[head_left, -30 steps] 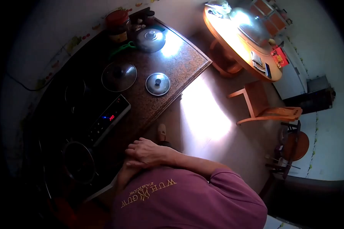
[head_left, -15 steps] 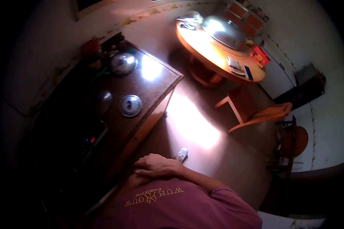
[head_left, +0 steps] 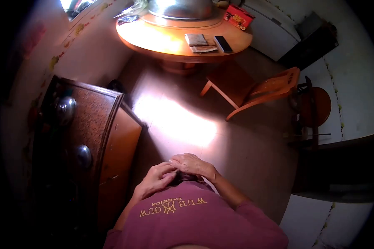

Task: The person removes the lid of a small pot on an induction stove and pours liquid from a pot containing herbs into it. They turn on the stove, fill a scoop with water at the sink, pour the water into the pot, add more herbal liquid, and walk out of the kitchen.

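Note:
My left hand [head_left: 155, 178] and my right hand [head_left: 193, 164] meet in front of my waist. The left fingers are loosely bent and touch the right hand's fingertips, with the thumb apart. My right hand lies palm down, its fingers gently curved and partly over the left ones. No object shows in either hand. Just below them is dark patterned cloth [head_left: 184, 177], beside the maroon shirt [head_left: 195, 220] with yellow lettering.
Left stands a brown counter [head_left: 97, 114] bearing a round metal lid [head_left: 84, 157] and a shiny pot lid [head_left: 65, 110]. Ahead, a round wooden table [head_left: 162, 45] holds a large metal cover [head_left: 180, 9], a phone [head_left: 223, 44], folded cloths [head_left: 196, 40] and a red box [head_left: 238, 17]. A wooden chair [head_left: 232, 85] stands nearby.
My view has turned left to right, so the counter sits further left and the table is nearer. My right hand has slid from across the left wrist to the left fingertips.

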{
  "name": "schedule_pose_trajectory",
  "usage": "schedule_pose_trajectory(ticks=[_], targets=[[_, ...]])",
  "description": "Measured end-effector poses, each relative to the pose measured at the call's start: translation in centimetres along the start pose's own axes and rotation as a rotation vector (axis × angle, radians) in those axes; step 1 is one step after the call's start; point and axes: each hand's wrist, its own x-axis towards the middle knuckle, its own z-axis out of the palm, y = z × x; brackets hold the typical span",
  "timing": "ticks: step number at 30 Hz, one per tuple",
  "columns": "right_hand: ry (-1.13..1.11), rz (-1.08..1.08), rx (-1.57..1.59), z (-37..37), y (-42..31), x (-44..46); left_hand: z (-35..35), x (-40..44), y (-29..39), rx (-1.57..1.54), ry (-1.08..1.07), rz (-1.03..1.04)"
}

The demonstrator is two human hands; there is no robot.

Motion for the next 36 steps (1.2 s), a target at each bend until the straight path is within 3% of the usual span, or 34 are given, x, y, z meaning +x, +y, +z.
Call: schedule_pose_trajectory(ticks=[1,5,7,10,15,17,23,25,27,28,30,33,35,36], targets=[[0.053,0.086,-0.179,-0.9,1.5,-0.2,-0.3,1.1,0.9,0.005,-0.003,-0.121],[0.119,0.087,-0.304,-2.2,5.5,0.4,-1.6,3.7,-1.2,0.229,0.031,-0.21],[0.1,0.1,-0.238,-3.0,5.9,1.0,-2.3,5.0,-1.7,0.311,0.02,-0.215],[0.175,0.076,-0.192,-4.7,6.2,1.1,-3.2,6.8,-3.5,0.437,-0.136,-0.406],[0.241,0.242,-0.21,-9.0,8.0,1.4,-5.3,12.0,-3.5,0.435,-0.244,-0.393],[0.328,0.218,-0.224,-9.0,12.2,2.0,-6.8,14.3,-3.7,0.479,-0.286,-0.323],[0.535,0.67,-0.089,-6.2,26.0,0.2,-11.9,21.3,-3.5,0.506,-0.339,-0.308],[0.665,0.805,-0.014,-1.8,30.1,-2.5,-12.9,23.2,-7.3,0.498,-0.381,-0.273],[0.543,1.082,0.163,1.2,30.1,-5.2,-13.4,25.6,-7.5,0.505,-0.442,-0.251],[0.631,1.054,0.106,6.5,34.8,-6.4,-13.3,27.0,-7.0,0.522,-0.51,-0.236],[0.712,1.123,0.145,11.4,33.5,-7.7,-12.2,29.4,-5.6,0.626,-0.604,0.015],[0.907,1.203,0.225,16.1,31.4,-8.1,-9.8,32.1,-13.2,0.512,-0.647,0.082],[0.928,1.124,0.924,14.9,28.6,-9.6,-6.6,33.3,-16.2,0.166,-0.64,-0.099],[0.948,1.171,1.009,12.9,26.4,-10.2,-3.8,34.4,-13.3,0.328,-0.716,-0.03]])
